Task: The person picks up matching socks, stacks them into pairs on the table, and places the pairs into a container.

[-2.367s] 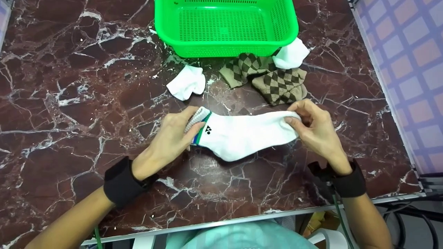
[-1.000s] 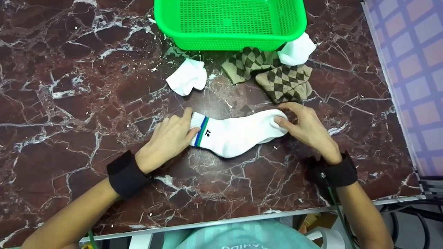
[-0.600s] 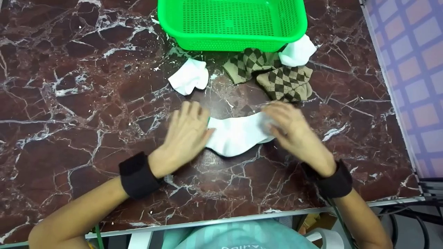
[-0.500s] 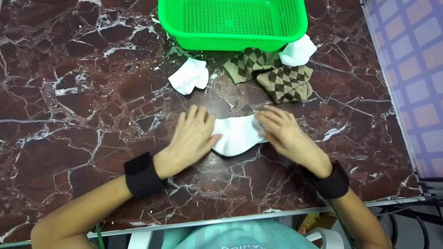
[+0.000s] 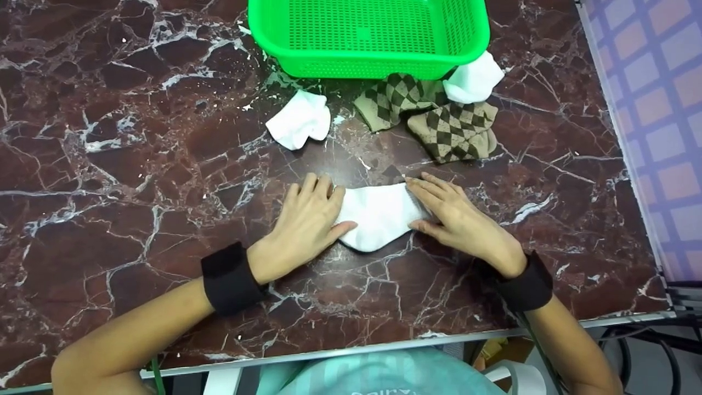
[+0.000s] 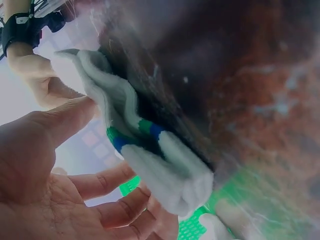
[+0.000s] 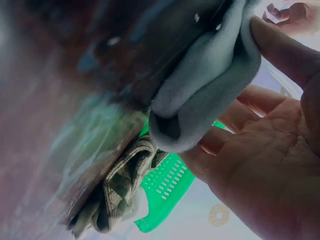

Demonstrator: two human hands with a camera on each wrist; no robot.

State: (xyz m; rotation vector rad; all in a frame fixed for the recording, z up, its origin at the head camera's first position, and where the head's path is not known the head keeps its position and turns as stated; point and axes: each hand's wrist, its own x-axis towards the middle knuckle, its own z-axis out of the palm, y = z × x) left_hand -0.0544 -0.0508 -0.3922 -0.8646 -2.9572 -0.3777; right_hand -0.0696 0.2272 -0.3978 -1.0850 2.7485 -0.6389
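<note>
A white sock (image 5: 378, 214) lies on the marble table in front of the person, both of its ends turned under. The left wrist view shows its cuff, with green and blue stripes, folded beneath the sock (image 6: 160, 172). My left hand (image 5: 307, 222) rests at the left fold, thumb on top and fingers along the far side. Against the right fold lies my right hand (image 5: 460, 222), its fingers straight and thumb on the near edge. In the right wrist view the rolled-under toe end (image 7: 210, 105) sits beside that palm.
A green plastic basket (image 5: 362, 68) stands at the back. Before it lie brown argyle socks (image 5: 452, 134), a bunched white sock (image 5: 299, 120) on the left and another white one (image 5: 474, 79) on the right. A checked lilac panel (image 5: 647, 109) borders the table's right side.
Earlier the sock was stretched out flat between both hands. The hands have moved inward, its striped cuff and toe have gone under, and it is now shorter. My fingers have straightened from pinching the ends.
</note>
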